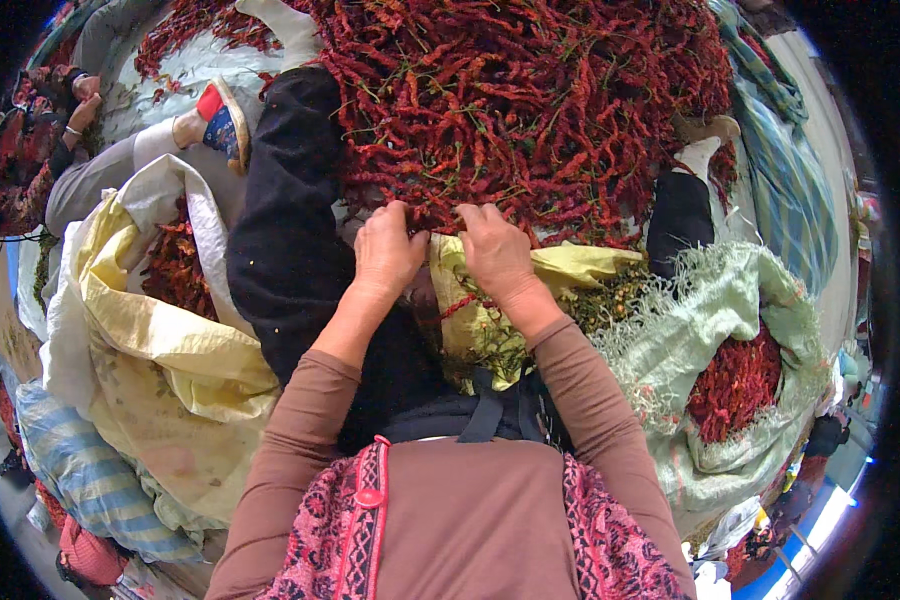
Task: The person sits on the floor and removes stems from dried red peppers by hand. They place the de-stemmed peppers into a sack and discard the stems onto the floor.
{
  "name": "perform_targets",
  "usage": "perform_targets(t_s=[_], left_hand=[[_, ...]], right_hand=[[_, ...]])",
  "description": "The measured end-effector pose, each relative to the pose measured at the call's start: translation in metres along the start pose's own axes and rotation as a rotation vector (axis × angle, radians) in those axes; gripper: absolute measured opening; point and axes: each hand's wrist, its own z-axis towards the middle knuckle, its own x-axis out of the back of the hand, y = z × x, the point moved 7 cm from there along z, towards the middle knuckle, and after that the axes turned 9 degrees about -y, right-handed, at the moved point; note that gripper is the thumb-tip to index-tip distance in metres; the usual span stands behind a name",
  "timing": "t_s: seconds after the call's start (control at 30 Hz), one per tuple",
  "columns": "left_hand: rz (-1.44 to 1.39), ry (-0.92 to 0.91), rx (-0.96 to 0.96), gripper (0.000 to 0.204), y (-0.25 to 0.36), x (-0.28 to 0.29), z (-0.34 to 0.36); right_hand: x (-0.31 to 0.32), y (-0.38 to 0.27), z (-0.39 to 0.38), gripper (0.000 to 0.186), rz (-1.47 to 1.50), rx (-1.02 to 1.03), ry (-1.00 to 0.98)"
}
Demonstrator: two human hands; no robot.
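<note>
A large heap of dried red chili peppers [530, 110], many with greenish stems, spreads in front of me between my outstretched legs. At its near edge my left hand [388, 248] has its fingers curled and closed, their tips against the peppers. My right hand [497, 255] is close beside it, fingers bent and pinched together. Whatever lies between the fingertips is hidden. Below both hands, across my lap, lies a yellow cloth [460, 325] strewn with green and brown stem bits [500, 345] and a red chili.
On the left stands an open cream sack [160, 350] with dark red chilies inside. A frayed pale green sack [670, 330] at the right holds red chili pieces [738, 385]. Another person's leg and patterned shoe [225, 125] reach in from the upper left. Striped sacks [95, 470] lie around.
</note>
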Motion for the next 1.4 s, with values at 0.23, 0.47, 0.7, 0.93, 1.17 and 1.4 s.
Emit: perform_targets(t_s=[0.23,0.47,0.7,0.93,1.17,1.4], left_hand=[[-0.039,0.107,-0.028,0.027,-0.002,0.006,0.007],[-0.943,0.112,-0.122,0.014,-0.002,0.028,0.014],[-1.040,-0.416,-0.289,0.026,0.035,0.006,0.002],[-0.916,-0.437,-0.321,0.015,0.032,-0.022,-0.013],[-1.250,-0.696,-0.255,0.009,0.032,0.005,-0.056],[-2.053,-0.142,-0.066,0.033,-0.026,0.022,-0.032]], right_hand=[[0.007,0.005,0.021,0.014,0.172,0.095,-0.027],[0.063,0.019,0.031,0.006,0.918,-0.205,-0.004],[0.028,0.011,0.019,0.007,1.310,-0.363,-0.144],[0.048,-0.021,0.009,0.009,0.349,-0.039,0.130],[0.048,0.029,0.005,0.018,-0.155,-0.139,-0.078],[-0.027,-0.076,0.033,0.048,-0.290,0.185,-0.095]])
